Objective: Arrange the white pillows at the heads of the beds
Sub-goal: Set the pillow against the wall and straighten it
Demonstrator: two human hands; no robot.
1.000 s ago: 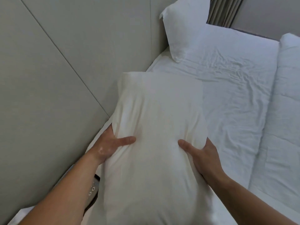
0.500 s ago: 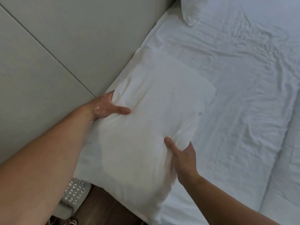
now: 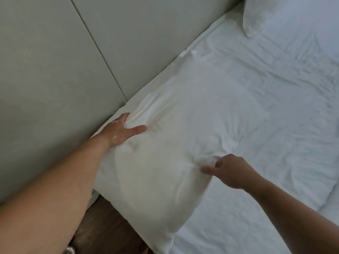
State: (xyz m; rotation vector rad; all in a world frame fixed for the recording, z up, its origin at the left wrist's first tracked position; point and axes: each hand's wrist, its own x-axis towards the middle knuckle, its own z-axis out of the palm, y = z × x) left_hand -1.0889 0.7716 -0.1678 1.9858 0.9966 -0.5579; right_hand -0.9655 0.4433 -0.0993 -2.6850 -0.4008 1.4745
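Gripping the pillow [image 3: 165, 143], left hand [image 3: 122, 132] fingers bunch its edge; right hand [image 3: 230, 171] fingers pinch its side.

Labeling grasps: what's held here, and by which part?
The pillow. Left hand grips its headboard-side edge; right hand pinches fabric at the opposite edge. It lies on the bed.

Single head-worn view, steeply down and close over the bed's [image 3: 256, 125] head end beside the headboard [image 3: 55, 70].
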